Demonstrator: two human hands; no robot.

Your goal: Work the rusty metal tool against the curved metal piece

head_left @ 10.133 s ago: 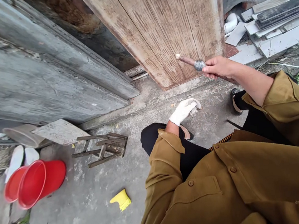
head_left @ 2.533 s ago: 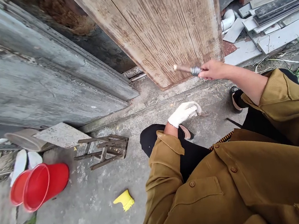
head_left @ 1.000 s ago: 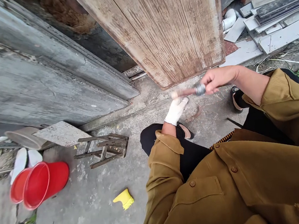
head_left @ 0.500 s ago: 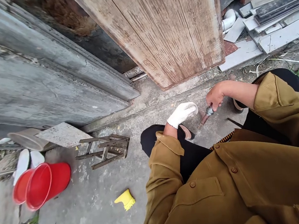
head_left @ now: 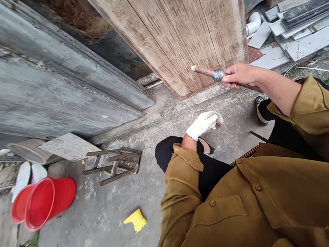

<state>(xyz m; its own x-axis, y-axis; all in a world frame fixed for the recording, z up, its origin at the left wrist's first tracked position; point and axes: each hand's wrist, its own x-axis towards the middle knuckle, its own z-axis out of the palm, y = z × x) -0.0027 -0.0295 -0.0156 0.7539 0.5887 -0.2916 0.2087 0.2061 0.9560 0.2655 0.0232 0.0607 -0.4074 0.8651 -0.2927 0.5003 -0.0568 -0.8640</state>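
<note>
Wire-wound stick (head_left: 205,71), that's the one to watch, and it's up in the air, out in front of the person! Closest to us, the brown shirt (head_left: 236,206) with its buttons, sleeves pushed back on both arms. Out beyond it, the left hand (head_left: 201,125), wearing a white glove, is low by the concrete floor (head_left: 92,223), fingers curled downward; a small brown bit (head_left: 219,124) peeks out just under the fingertips, and whether they're gripping it, I can't tell. Over to the right, the bare right hand (head_left: 238,74) has the stick in a firm grasp, fingers wrapped right behind the silvery wire coil (head_left: 217,75), the pale tip pointing away to the left. Off on the left side of the floor, a yellow scrap (head_left: 136,220), then a small wooden frame (head_left: 115,164) and a red bucket (head_left: 64,193) tipped over. Behind the stick, a weathered plank panel (head_left: 172,31) slopes upward, and farther right, a pile of boards (head_left: 306,40) beside a white pipe elbow (head_left: 254,23).
</note>
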